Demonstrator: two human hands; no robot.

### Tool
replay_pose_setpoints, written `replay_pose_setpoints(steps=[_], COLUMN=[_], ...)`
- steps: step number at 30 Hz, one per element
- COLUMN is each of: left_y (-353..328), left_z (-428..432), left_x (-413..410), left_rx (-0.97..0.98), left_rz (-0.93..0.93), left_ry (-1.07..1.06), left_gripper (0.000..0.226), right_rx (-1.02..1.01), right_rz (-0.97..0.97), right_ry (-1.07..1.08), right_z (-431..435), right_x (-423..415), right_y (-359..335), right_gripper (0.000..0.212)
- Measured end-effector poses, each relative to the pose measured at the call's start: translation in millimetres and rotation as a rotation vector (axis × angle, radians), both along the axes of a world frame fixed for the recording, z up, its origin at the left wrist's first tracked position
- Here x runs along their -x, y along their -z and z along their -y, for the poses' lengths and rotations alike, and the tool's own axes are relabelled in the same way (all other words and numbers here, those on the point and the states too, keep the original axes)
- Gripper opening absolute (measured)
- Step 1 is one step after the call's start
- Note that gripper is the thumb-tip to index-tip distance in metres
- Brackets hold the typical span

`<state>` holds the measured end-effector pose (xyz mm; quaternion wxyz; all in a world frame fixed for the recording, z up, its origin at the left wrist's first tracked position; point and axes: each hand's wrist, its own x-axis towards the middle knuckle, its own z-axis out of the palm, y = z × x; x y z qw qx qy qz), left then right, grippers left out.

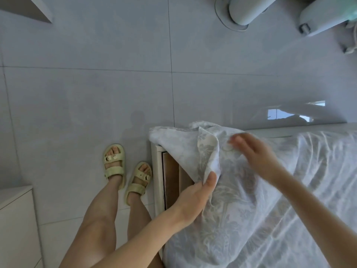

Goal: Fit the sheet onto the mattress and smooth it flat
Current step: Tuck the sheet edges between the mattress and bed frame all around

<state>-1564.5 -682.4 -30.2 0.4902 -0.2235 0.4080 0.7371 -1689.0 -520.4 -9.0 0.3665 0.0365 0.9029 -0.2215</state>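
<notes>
Down in the lower left of the frame stands a low white cabinet (pixel 15 219), on a floor of large glossy grey tiles (pixel 96 84). Right of it, the person's bare legs come down to a pair of pale yellow two-strap sandals (pixel 114 165), planted just beside the corner of a white bed frame with a brown wooden panel (pixel 170 182). The left hand (pixel 195 198) reaches in from the bottom edge and grips a raised fold of the white sheet with a pale grey floral print (pixel 231 209). Its thumb lies on top of the cloth and its fingers are tucked out of sight beneath, clamped on the fold. The sheet lies bunched over the bed's corner at centre frame, one loose end hanging past the frame, and runs on wrinkled to the right edge. Above the fold the right hand (pixel 255 151) is blurred, its fingers (pixel 237 141) straight and close together over the sheet; I can't tell whether they touch it. At the upper right sits a white round-based appliance (pixel 237 14).
</notes>
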Motion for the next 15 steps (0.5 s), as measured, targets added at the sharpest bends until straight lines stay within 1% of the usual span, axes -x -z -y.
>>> replay_pose_setpoints(steps=[1, 2, 3, 5, 6, 8, 9, 10, 11, 12, 13, 15], left_y=[0.2, -0.2, -2.7, -11.4, -17.4, -34.2, -42.5, -49.7, -53.0, -56.4, -55.5, -45.2], left_z=[0.2, 0.1, 0.1, 0.2, -0.3, -4.5, -6.5, -6.7, -4.6, 1.0, 6.9, 19.1], left_x=[-0.4, -1.2, -2.2, -1.9, -1.2, 0.5, -0.7, -1.1, -0.7, -2.6, -0.3, -0.4], left_rx=[-0.014, -0.035, -0.069, -0.134, -0.166, -0.204, -0.194, -0.179, -0.158, -0.140, -0.117, -0.022], left_rz=[0.002, -0.002, -0.003, -0.008, -0.018, -0.089, -0.148, -0.199, -0.219, -0.213, -0.188, -0.078], left_ry=[0.023, 0.044, 0.055, 0.070, 0.072, 0.076, 0.083, 0.087, 0.086, 0.085, 0.057, 0.005], left_gripper=[0.098, 0.097, 0.095, 0.086, 0.079, 0.070, 0.073, 0.081, 0.090, 0.094, 0.090, 0.061], right_rx=[-0.017, 0.024, 0.099, 0.281, 0.302, 0.181, 0.090, 0.016, -0.043, -0.088, -0.115, -0.134], right_rz=[0.019, 0.101, 0.227, 0.575, 0.771, 1.214, 1.396, 1.510, 1.551, 1.527, 1.465, 1.355], right_ry=[0.083, 0.162, 0.215, 0.252, 0.226, 0.089, 0.020, -0.035, -0.064, -0.076, -0.085, -0.092], right_z=[2.0, 6.5, 12.8, 25.5, 32.7, 33.0, 26.1, 22.0, 16.4, 13.2, 10.7, 9.1], right_x=[15.6, 28.2, 35.4, 29.4, 19.1, -4.2, -14.4, -19.8, -22.9, -22.9, -21.6, -21.1], right_y=[12.2, 23.7, 32.5, 40.5, 40.3, 35.8, 34.1, 32.4, 31.1, 28.1, 24.9, 19.2], right_gripper=[0.036, 0.036, 0.040, 0.046, 0.053, 0.066, 0.070, 0.075, 0.079, 0.083, 0.084, 0.081])
